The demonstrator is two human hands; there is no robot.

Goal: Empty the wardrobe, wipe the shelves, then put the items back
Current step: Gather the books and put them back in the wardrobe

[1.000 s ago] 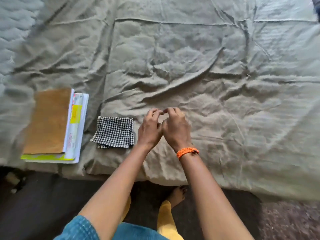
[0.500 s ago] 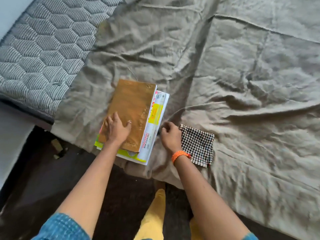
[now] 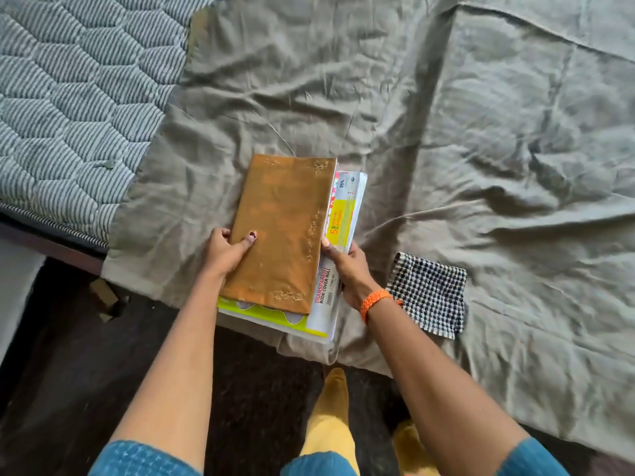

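Gripping the stack of books (image 3: 281, 235) at the bed sheet's (image 3: 481, 132) near edge, left hand (image 3: 223, 250) clasping its left side, right hand (image 3: 347, 266) its right, beside the checked cloth (image 3: 429, 293); apparently starting the putting-back stage.

The person wore short blue sleeves (image 3: 144, 458), yellow trousers (image 3: 330, 427), an orange braided band (image 3: 376, 302) on the right wrist, and dark polish on the left thumbnail (image 3: 252, 234).
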